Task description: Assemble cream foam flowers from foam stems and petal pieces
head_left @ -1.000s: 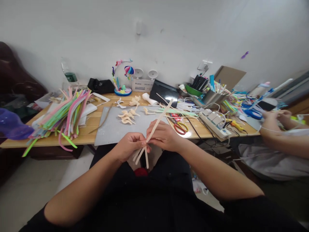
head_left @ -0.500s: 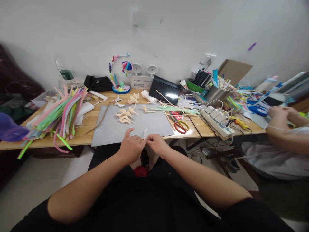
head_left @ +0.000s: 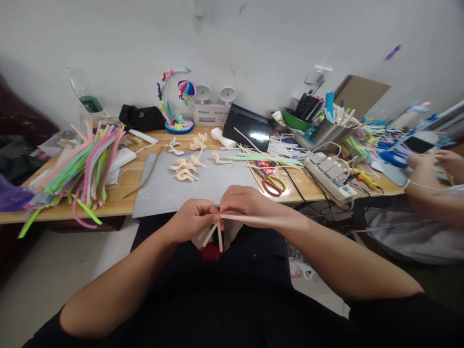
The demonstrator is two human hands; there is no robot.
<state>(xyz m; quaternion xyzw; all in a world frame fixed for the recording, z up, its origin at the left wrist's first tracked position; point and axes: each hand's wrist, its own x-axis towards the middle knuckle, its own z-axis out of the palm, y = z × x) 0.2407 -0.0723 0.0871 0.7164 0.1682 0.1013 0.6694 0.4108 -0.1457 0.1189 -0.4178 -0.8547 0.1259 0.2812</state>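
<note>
Close together at the front edge of the grey mat [head_left: 155, 193], my two hands meet over my lap. My left hand [head_left: 194, 220] pinches pale cream strips [head_left: 220, 236], whose short ends hang below its fingertips. My right hand [head_left: 242, 203] is closed at the same spot, its fingers on the strips; one long strip runs off to the right beneath it. Several cream curled petal-like pieces [head_left: 186, 169] lie on the mat, with a white branched piece [head_left: 174, 146] behind them.
A heap of coloured fuzzy strips [head_left: 87, 169] lies at the left. Red-and-yellow scissors [head_left: 273, 184], a power strip [head_left: 329, 181], a black case [head_left: 246, 126] and a green bowl of markers [head_left: 295, 121] stand right of centre. Another person's hands [head_left: 424, 166] work at far right.
Cream strips now show hanging from my left hand and stretching right. My right hand has turned, its back now upward, and moved over beside the left fingertips. The view has shifted slightly.
</note>
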